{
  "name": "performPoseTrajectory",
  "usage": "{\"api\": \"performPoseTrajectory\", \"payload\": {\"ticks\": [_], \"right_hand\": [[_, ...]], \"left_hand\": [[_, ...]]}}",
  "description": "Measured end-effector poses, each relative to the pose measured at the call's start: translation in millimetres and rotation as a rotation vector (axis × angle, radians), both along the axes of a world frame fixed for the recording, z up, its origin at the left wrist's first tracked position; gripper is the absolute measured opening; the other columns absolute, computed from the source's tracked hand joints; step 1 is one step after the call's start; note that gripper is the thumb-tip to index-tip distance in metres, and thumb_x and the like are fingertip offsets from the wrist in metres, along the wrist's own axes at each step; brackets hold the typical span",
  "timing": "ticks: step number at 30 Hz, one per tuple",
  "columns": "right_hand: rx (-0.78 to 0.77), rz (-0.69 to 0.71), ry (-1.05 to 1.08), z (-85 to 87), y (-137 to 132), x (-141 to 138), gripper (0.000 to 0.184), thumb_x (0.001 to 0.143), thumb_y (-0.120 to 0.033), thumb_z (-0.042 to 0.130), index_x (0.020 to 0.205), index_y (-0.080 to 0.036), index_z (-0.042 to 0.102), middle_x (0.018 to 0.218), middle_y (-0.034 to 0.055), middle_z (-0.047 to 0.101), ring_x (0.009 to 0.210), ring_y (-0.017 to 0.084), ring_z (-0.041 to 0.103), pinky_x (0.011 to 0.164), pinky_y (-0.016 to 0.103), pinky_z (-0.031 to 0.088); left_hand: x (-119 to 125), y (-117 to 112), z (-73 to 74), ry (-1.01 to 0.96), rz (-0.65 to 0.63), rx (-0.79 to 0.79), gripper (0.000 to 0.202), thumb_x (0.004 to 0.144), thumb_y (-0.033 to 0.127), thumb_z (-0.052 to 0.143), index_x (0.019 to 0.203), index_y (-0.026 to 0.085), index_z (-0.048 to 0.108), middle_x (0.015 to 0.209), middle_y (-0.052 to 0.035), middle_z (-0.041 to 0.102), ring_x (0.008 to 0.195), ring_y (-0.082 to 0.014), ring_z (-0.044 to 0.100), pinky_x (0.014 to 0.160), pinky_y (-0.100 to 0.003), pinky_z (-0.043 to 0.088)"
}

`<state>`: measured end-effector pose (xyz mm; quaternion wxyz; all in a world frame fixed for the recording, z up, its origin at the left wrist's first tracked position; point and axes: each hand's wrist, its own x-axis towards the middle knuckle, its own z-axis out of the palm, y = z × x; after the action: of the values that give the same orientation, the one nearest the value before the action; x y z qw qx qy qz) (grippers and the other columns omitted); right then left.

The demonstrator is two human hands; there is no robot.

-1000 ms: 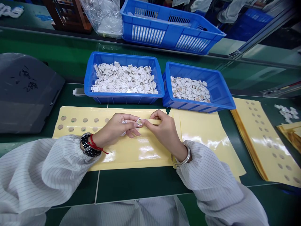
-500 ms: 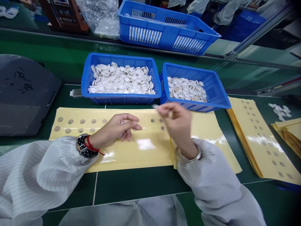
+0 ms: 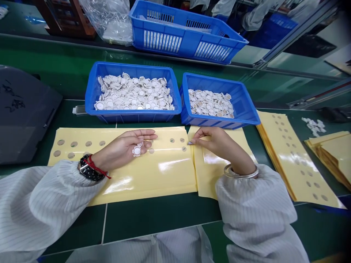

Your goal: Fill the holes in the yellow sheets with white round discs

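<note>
A dark green table (image 3: 153, 215) crosses the frame, with a glossy yellow rectangular sheet (image 3: 153, 175) lying over its middle, dotted near its upper edge with round greyish discs (image 3: 172, 140). Another plain yellow sheet (image 3: 207, 184) lies at its right, and a thick yellow stack (image 3: 296, 157) bearing similar dots slants down the right of the frame, near a heap of small white scraps (image 3: 314, 126). A dark grey plastic bin (image 3: 24, 120) with black markings stands at the left edge; behind, a shelf carries a crumpled clear plastic bag (image 3: 109, 18) and a slatted blue plastic basket (image 3: 181, 40) at upper centre. Below that basket, two solid blue plastic trays sit side by side: the left tray (image 3: 131, 117) is heaped with flat white rounded pieces (image 3: 134, 91), while the right tray (image 3: 222, 122) holds fewer, spread over its left part. Near the centre, the left hand (image 3: 123, 148) lies half-curled over the sheet, holding a few white ring-marked pieces (image 3: 136, 151). The right hand (image 3: 216, 140) has its fingers narrowed, pinching a small greyish piece (image 3: 189, 143) at the sheet's right edge; whether it touches the sheet cannot be told.
</note>
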<state>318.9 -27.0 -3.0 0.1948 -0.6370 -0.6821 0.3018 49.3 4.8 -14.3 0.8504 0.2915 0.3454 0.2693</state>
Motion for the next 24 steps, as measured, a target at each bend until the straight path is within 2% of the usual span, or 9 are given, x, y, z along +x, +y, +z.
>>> {"api": "performPoseTrajectory", "payload": {"ticks": [3,6,9,12,16,20,24], "right_hand": [[-0.041,0.048,0.039,-2.1,2,4,0.019,0.073,-0.037,0.063,0.067,-0.019,0.062,0.078,0.0044,0.067,0.073,0.02,0.061,0.067,0.031,0.045],[-0.069,0.086,0.051,-3.5,3,4,0.023,0.074,-0.04,0.062,0.068,-0.019,0.06,0.08,0.0038,0.065,0.075,0.019,0.059,0.068,0.031,0.044],[-0.078,0.088,-0.006,-5.2,3,0,0.028,0.068,-0.045,0.067,0.067,-0.019,0.057,0.079,0.0031,0.063,0.074,0.019,0.056,0.064,0.03,0.041],[-0.056,0.068,-0.111,-7.8,4,-5,0.033,0.063,-0.047,0.07,0.063,-0.019,0.054,0.076,0.0029,0.061,0.075,0.02,0.053,0.062,0.03,0.037],[-0.001,0.073,-0.161,-5.8,3,-6,0.033,0.063,-0.048,0.069,0.062,-0.02,0.053,0.072,0.0031,0.06,0.076,0.021,0.049,0.064,0.031,0.036],[0.004,0.068,-0.028,11.3,-3,-2,0.036,0.058,-0.049,0.073,0.06,-0.019,0.053,0.068,0.0027,0.058,0.068,0.019,0.051,0.059,0.029,0.038],[0.072,0.002,0.228,23.3,-8,-14,0.033,0.057,-0.043,0.076,0.063,-0.019,0.054,0.066,0.0009,0.057,0.064,0.015,0.053,0.058,0.027,0.042]], "left_hand": [[1,0,-3.3,0.006,-0.004,0.053,0.03,0.084,0.01,0.048,0.113,0.009,0.054,0.121,-0.016,0.053,0.094,-0.0194,0.059,0.082,-0.032,0.05],[2,1,-4.7,0.034,0.046,0.063,0.03,0.086,0.018,0.049,0.115,0.009,0.053,0.122,-0.0175,0.054,0.098,-0.0224,0.059,0.085,-0.039,0.049],[2,2,-3.5,0.009,0.061,-0.011,0.033,0.088,0.026,0.044,0.114,0.008,0.053,0.123,-0.0189,0.053,0.101,-0.0254,0.058,0.086,-0.041,0.049],[3,2,-1.4,-0.061,0.069,-0.089,0.037,0.085,0.017,0.041,0.118,0.003,0.049,0.125,-0.0199,0.051,0.109,-0.0279,0.054,0.092,-0.04,0.045],[3,2,-0.8,-0.11,0.079,-0.114,0.044,0.08,0.008,0.039,0.123,-0.001,0.044,0.127,-0.0213,0.049,0.113,-0.0293,0.051,0.098,-0.042,0.04],[3,2,-3.0,-0.106,0.092,-0.097,0.042,0.081,0.009,0.04,0.121,-0.002,0.045,0.125,-0.0233,0.05,0.112,-0.0299,0.051,0.098,-0.043,0.04],[3,0,-5.4,-0.026,0.07,0.009,0.036,0.08,0.007,0.053,0.116,0.006,0.051,0.121,-0.0193,0.054,0.11,-0.0271,0.054,0.095,-0.039,0.043]]}}
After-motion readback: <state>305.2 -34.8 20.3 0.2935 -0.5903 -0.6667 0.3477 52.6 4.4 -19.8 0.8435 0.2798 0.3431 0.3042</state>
